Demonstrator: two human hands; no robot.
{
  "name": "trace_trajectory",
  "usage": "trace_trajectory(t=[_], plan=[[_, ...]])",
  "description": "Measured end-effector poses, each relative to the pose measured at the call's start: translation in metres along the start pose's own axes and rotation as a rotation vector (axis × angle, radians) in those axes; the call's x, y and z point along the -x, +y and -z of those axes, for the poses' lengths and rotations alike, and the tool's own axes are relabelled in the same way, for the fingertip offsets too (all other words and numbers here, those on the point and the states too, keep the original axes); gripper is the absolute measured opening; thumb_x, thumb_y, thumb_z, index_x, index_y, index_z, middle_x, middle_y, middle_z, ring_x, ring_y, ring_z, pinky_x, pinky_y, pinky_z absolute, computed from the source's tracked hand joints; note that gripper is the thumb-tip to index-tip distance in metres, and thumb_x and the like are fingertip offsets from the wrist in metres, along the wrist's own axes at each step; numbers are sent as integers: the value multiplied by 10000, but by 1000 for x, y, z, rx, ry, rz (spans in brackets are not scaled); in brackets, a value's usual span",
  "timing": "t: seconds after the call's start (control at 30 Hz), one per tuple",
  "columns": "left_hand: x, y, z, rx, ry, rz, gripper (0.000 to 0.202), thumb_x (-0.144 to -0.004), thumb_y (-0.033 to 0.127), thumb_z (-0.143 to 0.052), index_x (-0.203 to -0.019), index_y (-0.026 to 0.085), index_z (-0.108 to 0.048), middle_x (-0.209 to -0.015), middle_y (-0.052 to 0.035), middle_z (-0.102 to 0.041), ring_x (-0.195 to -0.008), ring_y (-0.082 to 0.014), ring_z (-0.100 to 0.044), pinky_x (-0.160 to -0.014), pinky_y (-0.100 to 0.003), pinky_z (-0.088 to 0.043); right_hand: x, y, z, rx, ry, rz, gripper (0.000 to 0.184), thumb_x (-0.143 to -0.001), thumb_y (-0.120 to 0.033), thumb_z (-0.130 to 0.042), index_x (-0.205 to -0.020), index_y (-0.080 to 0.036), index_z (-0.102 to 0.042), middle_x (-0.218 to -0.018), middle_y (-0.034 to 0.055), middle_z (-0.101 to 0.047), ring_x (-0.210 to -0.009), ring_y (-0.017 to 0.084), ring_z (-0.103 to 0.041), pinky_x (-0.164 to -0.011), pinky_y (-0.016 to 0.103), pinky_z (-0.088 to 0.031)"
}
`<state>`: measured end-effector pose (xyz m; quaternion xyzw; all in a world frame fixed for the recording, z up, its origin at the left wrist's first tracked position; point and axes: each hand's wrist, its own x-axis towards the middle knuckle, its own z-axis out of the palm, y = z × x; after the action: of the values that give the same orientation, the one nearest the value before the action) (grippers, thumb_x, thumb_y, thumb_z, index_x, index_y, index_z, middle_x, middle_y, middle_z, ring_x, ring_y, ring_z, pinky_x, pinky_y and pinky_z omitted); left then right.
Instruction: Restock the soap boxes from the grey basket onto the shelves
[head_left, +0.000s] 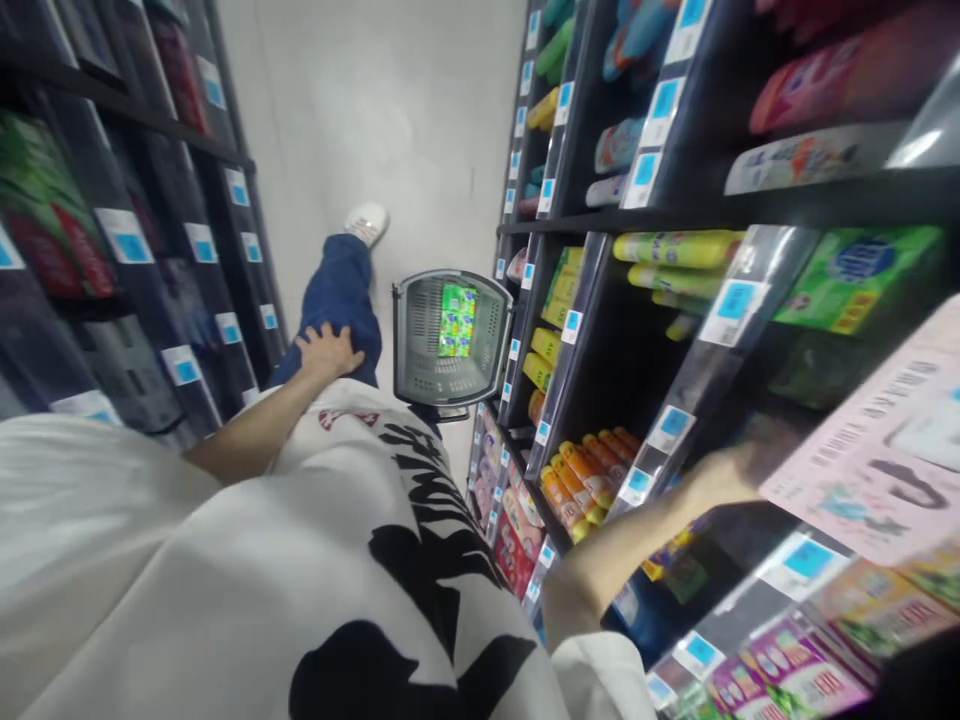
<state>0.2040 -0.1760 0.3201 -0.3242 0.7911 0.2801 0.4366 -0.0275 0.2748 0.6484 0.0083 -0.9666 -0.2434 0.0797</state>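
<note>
My left hand (330,350) rests on my thigh over the blue trousers (341,285), its fingers spread with nothing in them. My right hand (754,450) reaches into a dark shelf compartment on the right; its fingers are blurred and partly hidden behind a pink printed card or package (877,440). Whether it holds anything there cannot be made out. Close above that hand lies a bright green pack (859,270) on the shelf. A grey shopping basket (416,350) stands on the floor beside my leg, with a green patterned packet (457,322) inside.
Dark shelving with blue-and-white price tags (735,300) lines the right side. It holds yellow bottles (675,248), orange bottles (577,485) and purple boxes (802,670). Another shelf (165,130) runs along the left. Pale floor (390,90) lies between them.
</note>
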Motion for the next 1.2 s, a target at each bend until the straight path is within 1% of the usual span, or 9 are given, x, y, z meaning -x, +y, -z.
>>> trace_trajectory(t=[0.1, 0.2, 0.33, 0.47, 0.6, 0.73, 0.9, 1.0, 1.2], plan=[[-10, 5, -4, -55, -45, 89, 541, -878, 226, -682, -1269, -127, -558, -1604, -321, -342, -1513, -463, -232, -1139, -736, -200, 69, -21, -11, -241, 195, -83, 526, -1043, -283, -226, -1474, -325, -525, -1243, 152, -696, -1289, 381, -610, -1035, 729, -489], [-26, 9, -13, -104, -35, 95, 641, -809, 207, -764, -1325, -99, -538, -1618, -365, -257, -1504, -494, -220, -1103, -745, -245, 139, -80, -29, -491, -19, -11, 365, -1010, -255, -353, -1174, -321, -672, -906, 106, -743, -1141, 383, -695, -949, 702, -560], [-45, 11, -28, -207, -21, 158, 633, -832, 200, -688, -1365, -99, -521, -1630, -391, -174, -1484, -540, -225, -1058, -698, -310, 200, -197, -86, -822, -281, -331, 396, -1030, -247, -242, -861, -265, -600, -866, 99, -695, -1105, 294, -683, -984, 553, -568], [-59, 8, -40, -387, 16, 148, 614, -902, 241, -564, -1453, -23, -497, -1631, -360, -219, -1434, -505, -359, -1011, -648, -356, 249, -272, -160, -973, -634, -318, 342, -1031, -313, -291, -1043, -197, -612, -1122, 141, -707, -1115, 239, -655, -1028, 439, -537], [-74, 9, -40, -486, 33, 83, 698, -956, 308, -618, -1593, 139, -389, -1607, -333, -264, -1338, -457, -461, -978, -670, -383, 303, -301, -232, -1019, -855, -322, 463, -925, -383, -457, -1295, -120, -556, -1251, 196, -679, -1146, 276, -648, -995, 446, -547], [-94, 22, -26, -681, 5, 78, 658, -1021, 443, -464, -1620, 198, -344, -1581, -313, -298, -1147, -435, -595, -893, -523, -462, 340, -333, -300, -1010, -970, -412, 535, -885, -364, -442, -1345, -107, -529, -1246, 210, -660, -1189, 310, -620, -1062, 515, -494], [-114, 31, -9, -762, 77, 0, 636, -1028, 515, -378, -1596, 230, -394, -1515, -246, -419, -885, -317, -708, -743, -398, -514, 340, -395, -387, -980, -999, -481, 616, -902, -339, -413, -1445, -49, -451, -1434, 277, -533, -1408, 364, -451, -1195, 531, -355], [-123, 31, -2, -714, 150, -25, 575, -1000, 486, -473, -1531, 267, -481, -1483, -181, -471, -996, -323, -708, -768, -384, -547, 312, -436, -442, -960, -1022, -408, 681, -918, -312, -425, -1523, -9, -352, -1578, 274, -405, -1504, 345, -321, -1243, 503, -286], [-142, 35, 5, -588, 220, -16, 435, -916, 392, -614, -1336, 282, -639, -1442, -95, -521, -1044, -305, -700, -781, -396, -592, 224, -518, -549, -843, -940, 79, 644, -964, -290, -474, -1517, 21, -361, -1596, 312, -362, -1523, 360, -263, -1230, 539, -241]])
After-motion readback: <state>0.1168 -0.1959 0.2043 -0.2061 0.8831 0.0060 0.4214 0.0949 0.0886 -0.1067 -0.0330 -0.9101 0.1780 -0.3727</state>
